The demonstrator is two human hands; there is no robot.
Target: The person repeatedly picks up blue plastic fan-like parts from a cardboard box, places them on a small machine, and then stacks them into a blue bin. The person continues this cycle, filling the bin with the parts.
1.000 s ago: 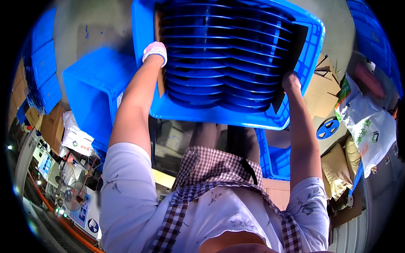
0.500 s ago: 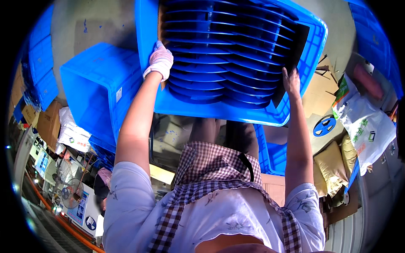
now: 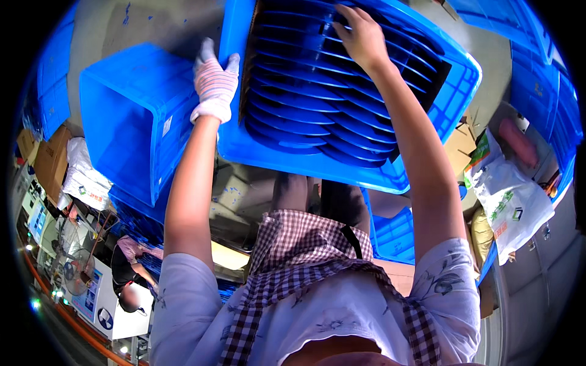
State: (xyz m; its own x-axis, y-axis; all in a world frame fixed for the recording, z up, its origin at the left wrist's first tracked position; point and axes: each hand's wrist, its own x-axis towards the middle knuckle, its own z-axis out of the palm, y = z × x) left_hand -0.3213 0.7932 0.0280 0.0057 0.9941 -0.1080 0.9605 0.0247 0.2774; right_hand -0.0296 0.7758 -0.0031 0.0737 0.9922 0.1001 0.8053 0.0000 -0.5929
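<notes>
In front of me a large blue plastic bin (image 3: 235,143) holds two rows of dark blue round discs (image 3: 287,116), which look like reel flanges set on edge. A dark panel (image 3: 438,85) stands along the right side inside the bin. My left hand (image 3: 215,85), in a striped pale glove, is by the bin's left rim with thumb and fingers apart; I cannot tell whether it touches the rim. My right hand (image 3: 363,39), bare, is over the discs toward the far side, fingers bent and spread, with nothing seen in it.
Another blue bin (image 3: 119,128) stands on the left, its opening toward me. A white plastic bag (image 3: 510,201) and cardboard (image 3: 459,149) lie on the right. More blue bins (image 3: 531,79) are at the far right. At the lower left a person (image 3: 128,268) is near a fan (image 3: 73,265).
My right hand has left the bin's right side and moved up and left over the discs. My left hand has let go of the left rim and opened.
</notes>
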